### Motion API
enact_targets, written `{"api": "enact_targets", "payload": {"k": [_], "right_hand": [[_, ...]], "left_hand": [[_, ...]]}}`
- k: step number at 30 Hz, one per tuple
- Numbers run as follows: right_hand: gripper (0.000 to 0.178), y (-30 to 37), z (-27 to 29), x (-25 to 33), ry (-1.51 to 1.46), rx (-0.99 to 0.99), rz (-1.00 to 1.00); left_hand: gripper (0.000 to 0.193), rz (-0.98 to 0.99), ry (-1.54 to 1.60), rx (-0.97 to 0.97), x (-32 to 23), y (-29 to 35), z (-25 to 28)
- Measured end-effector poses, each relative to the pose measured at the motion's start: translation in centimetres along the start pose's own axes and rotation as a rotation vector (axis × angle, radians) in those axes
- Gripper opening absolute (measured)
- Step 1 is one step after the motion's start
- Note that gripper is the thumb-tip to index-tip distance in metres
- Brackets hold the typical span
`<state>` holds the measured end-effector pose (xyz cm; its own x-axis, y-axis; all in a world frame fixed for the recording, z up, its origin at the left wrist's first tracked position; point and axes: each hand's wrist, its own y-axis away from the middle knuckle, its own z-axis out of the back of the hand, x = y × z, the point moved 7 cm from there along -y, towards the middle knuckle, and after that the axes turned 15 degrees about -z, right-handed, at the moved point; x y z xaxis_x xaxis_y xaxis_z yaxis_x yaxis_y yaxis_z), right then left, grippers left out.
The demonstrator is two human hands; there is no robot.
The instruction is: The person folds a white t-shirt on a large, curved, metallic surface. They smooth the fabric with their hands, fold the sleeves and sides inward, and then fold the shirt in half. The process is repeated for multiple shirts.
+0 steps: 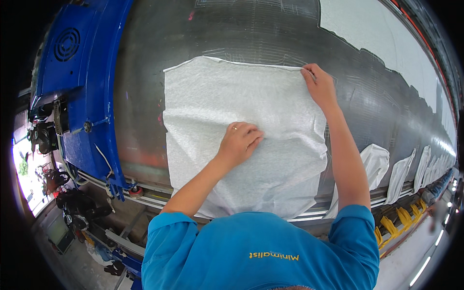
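A large piece of white fabric (251,96) lies spread over the dark table in front of me, its lower part wrinkled and reaching the near edge. At its far right corner, my right hand (320,87) is closed, pinching the fabric's edge between thumb and fingers. My left hand (240,144) rests on the middle of the same piece, palm down. Its fingers are loosely bent, with the thumb a little apart, and it grips no visible object. Folds spread across the cloth around the left hand.
The dark tabletop (140,96) carries chalky white outlines and pink marks. A blue machine (104,96) stands at the left edge, beside a rail. More white fabric (367,29) lies at the far right. Several white pieces (374,164) hang over the near right edge, above yellow cloths (403,217).
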<state>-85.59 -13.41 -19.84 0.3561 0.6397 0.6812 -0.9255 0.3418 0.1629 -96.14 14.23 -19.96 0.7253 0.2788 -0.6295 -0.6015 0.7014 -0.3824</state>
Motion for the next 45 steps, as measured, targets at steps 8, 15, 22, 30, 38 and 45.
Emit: {"api": "enact_targets", "payload": {"k": [8, 15, 22, 30, 38, 45], "right_hand": [[0.022, -1.6, -1.5, -2.1, 0.14, -0.022, -0.007], [0.022, -1.5, -1.3, -2.1, 0.096, -0.011, -0.031], [0.025, -1.2, -1.5, -1.6, 0.134, -0.025, 0.022], [0.028, -1.1, -0.3, -1.0, 0.029, 0.006, -0.089], [0.022, -1.0, -1.4, 0.3, 0.037, -0.043, 0.131], [0.022, -1.5, -1.8, -1.0, 0.131, 0.019, 0.099]], "left_hand": [[0.077, 0.346, -0.586, 0.031, 10.3, -1.8, 4.7], [0.104, 0.5, -0.574, 0.17, 13.8, -6.7, -0.5], [0.104, 0.369, -0.56, 0.089, 12.1, -11.5, -4.3], [0.107, 0.249, -0.488, 0.147, 11.2, -10.3, -4.3], [0.097, 0.143, -0.429, 0.177, 8.0, -10.8, -6.3], [0.081, 0.033, -0.322, 0.173, 6.8, -9.6, -6.2]]}}
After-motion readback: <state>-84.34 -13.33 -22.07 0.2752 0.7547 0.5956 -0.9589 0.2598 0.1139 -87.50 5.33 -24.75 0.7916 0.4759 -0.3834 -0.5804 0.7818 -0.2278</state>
